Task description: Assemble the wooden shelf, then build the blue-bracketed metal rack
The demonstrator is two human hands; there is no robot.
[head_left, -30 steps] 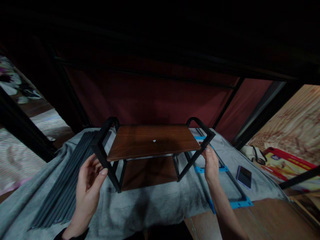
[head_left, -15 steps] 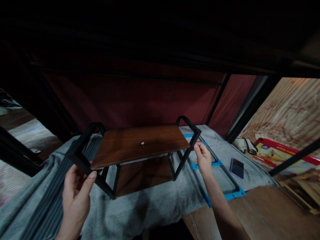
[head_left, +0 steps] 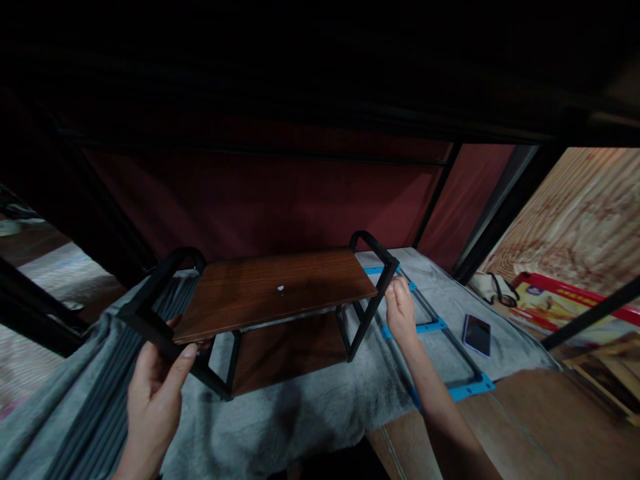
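head view: a two-tier rack of black square metal tubing and dark brown wood-grain boards (head_left: 300, 280) is standing in the middle, between the two hands, above a grey plush blanket (head_left: 330, 407); the upper board's near edge is slanting, lower at the left than at the right, and whether all the rack's feet are bearing on the cloth is hard to tell; a small white speck (head_left: 281, 288) is showing near the middle of the upper board.

the left hand (head_left: 155, 390) is gripping the rack at its near left corner, its thumb pressing by the board's corner while its fingers are curling behind the black tubing; the right hand (head_left: 401, 310) is sitting at the right end with fingers bunched together just beside the black upright, and whether they are clasping it cannot be told; the two hands are staying well apart.

a bundle of long dark grey tubes (head_left: 95, 407) is lying on the blanket at the left, partly behind the left hand; a ladder-like frame of dark tubes and bright blue strips (head_left: 425, 328) is lying at the right, partly beneath the right forearm; a dark-screened phone with a pale purple edge (head_left: 477, 335) is resting right of that frame; a red and yellow printed box (head_left: 555, 300) is lying farther right, beyond the blanket; a dark red panel (head_left: 280, 207) is rising behind the rack.
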